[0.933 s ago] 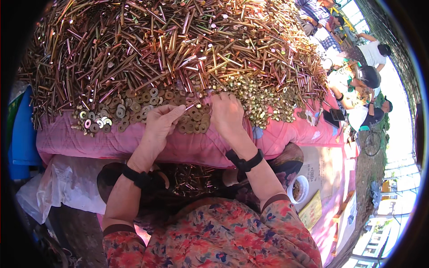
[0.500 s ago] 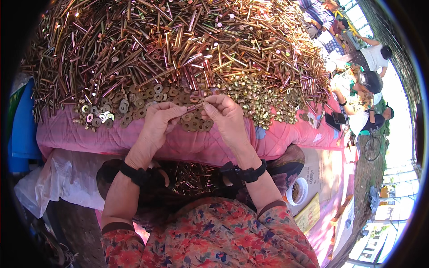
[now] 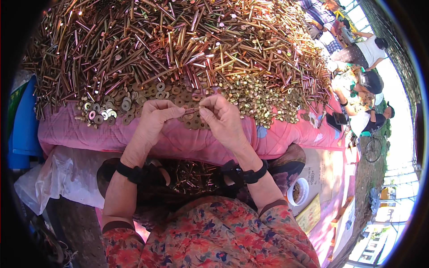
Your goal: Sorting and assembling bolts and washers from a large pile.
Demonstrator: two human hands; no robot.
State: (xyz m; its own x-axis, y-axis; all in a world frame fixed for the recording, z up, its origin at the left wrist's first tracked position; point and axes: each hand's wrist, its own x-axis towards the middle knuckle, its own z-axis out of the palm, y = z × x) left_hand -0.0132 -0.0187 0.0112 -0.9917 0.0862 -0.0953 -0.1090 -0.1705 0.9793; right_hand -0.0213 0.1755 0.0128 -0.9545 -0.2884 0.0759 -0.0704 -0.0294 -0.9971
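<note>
My left hand (image 3: 155, 118) pinches one end of a thin, copper-coloured bolt (image 3: 190, 110), held level in front of me. At its other end the thumb and fingers of my right hand (image 3: 222, 119) are closed. Whether a nut sits between those fingertips is too small to tell. Just behind and under my hands lie flat round washers (image 3: 129, 99), mostly dull brass-coloured, a few shiny. To the right of them spreads a heap of small golden nuts (image 3: 257, 100).
A large pile of bolts and metal tubes (image 3: 147, 40) covers the far side of the pink quilted cloth (image 3: 89, 129). More metal pieces (image 3: 196, 176) lie below, between my legs. A white tub (image 3: 298, 192) stands at right; blue plastic (image 3: 24, 125) at left. Several people (image 3: 368, 53) sit far right.
Both hands stay close together on the bolt, with only a slight shift of the fingers. The view has moved a little. At far right a person in white has leaned.
</note>
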